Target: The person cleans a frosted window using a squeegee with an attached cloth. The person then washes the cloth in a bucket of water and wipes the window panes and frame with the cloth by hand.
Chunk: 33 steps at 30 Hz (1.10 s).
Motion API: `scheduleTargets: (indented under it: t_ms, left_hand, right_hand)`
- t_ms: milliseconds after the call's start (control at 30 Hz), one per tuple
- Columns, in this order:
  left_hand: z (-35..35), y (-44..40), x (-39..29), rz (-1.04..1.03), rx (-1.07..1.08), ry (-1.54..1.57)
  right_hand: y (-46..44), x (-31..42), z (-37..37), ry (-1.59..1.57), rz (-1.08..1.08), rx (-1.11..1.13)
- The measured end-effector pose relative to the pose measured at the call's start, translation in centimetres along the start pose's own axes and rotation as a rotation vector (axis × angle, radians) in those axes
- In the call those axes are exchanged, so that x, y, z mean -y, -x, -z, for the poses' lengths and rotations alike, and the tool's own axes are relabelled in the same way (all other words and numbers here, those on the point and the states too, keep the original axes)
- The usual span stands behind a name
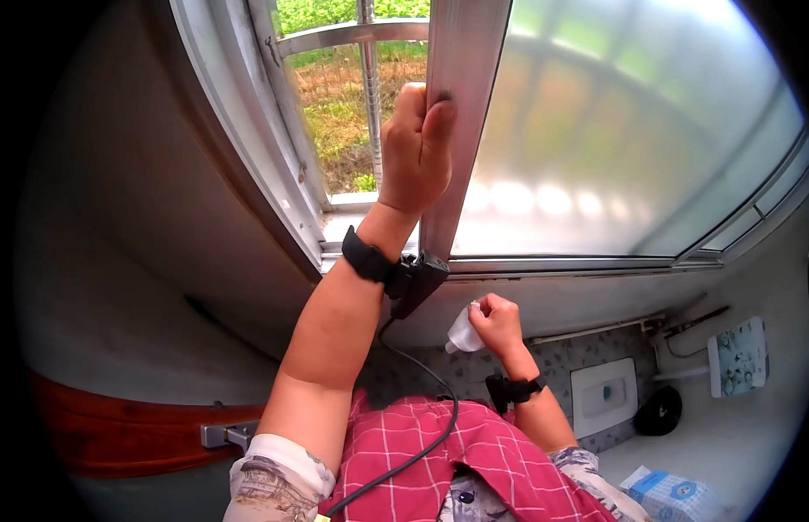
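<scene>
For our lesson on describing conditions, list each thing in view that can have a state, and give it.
Left hand: grip closed on window's edge
Right hand: closed on white item
Window: partly open
White item: tilted, narrow end down
Cable: slack, curved
Left wrist strap: fastened
Floor toilet: uncovered

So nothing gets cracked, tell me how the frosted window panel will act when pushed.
The frosted window panel should stay stiff, edged by a metal frame. Seated in a track, it probably slides rather than tips. Its broad pane looks breakable, so pushing the frame, where the left hand is, seems safer.
</scene>
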State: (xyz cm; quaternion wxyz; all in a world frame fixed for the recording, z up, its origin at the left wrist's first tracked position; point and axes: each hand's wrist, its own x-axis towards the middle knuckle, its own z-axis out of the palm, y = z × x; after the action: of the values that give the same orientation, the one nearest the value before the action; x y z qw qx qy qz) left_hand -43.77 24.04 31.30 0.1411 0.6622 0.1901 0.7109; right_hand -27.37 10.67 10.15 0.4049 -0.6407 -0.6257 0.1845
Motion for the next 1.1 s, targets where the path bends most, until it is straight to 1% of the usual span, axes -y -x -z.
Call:
scheduleTargets:
  t_ms: [67,133,200,267,333,400,467,500,600,767,867,1000,1067,1100]
  left_hand:
    - [0.0,0.2,-0.1,0.004,0.007,0.015]
    - [0.1,0.1,-0.2,0.025,0.003,-0.008]
    - [-0.1,0.1,-0.1,0.017,0.0,-0.003]
    - [-0.1,0.1,-0.1,0.012,-0.019,-0.025]
    - [-0.2,0.0,0.1,-0.007,-0.043,-0.042]
    - [-0.1,0.0,0.1,-0.017,-0.061,-0.055]
    - [-0.1,0.0,0.0,-0.009,-0.049,-0.054]
    - [-0.1,0.0,0.0,-0.01,-0.046,-0.055]
    - [0.0,-0.1,-0.1,-0.011,-0.042,-0.06]
    - [-0.1,-0.2,-0.1,-0.05,-0.058,-0.048]
    - [-0.1,0.0,-0.1,-0.013,-0.052,-0.058]
    - [-0.1,0.0,0.0,-0.042,-0.06,-0.066]
    - [0.0,0.2,-0.3,0.052,-0.013,-0.033]
    - [0.0,0.3,-0.3,0.054,-0.013,-0.036]
  right_hand:
    - [-0.5,1.4,-0.1,-0.098,-0.025,-0.071]
    - [-1.0,3.5,-0.3,-0.053,-0.106,0.005]
    - [-1.3,4.8,-1.3,0.08,-0.11,0.013]
    - [-1.7,5.0,-2.4,0.105,-0.107,0.019]
    - [-2.1,4.9,-3.5,0.176,-0.05,-0.077]
    - [-2.6,4.9,-4.2,0.199,-0.032,-0.103]
    - [-3.1,5.3,-4.6,0.262,0.006,-0.176]
    - [-3.2,5.2,-5.0,0.27,0.043,-0.236]
    - [-3.3,4.5,-5.5,0.211,0.022,-0.262]
    - [-3.8,4.3,-4.8,0.204,0.006,-0.214]
    - [-4.1,4.3,-5.0,0.205,0.002,-0.2]
    - [-4.2,4.4,-4.9,0.167,-0.017,-0.188]
    - [-4.1,4.7,-4.8,0.136,-0.048,-0.167]
    - [-4.1,4.7,-4.7,0.107,-0.081,-0.15]
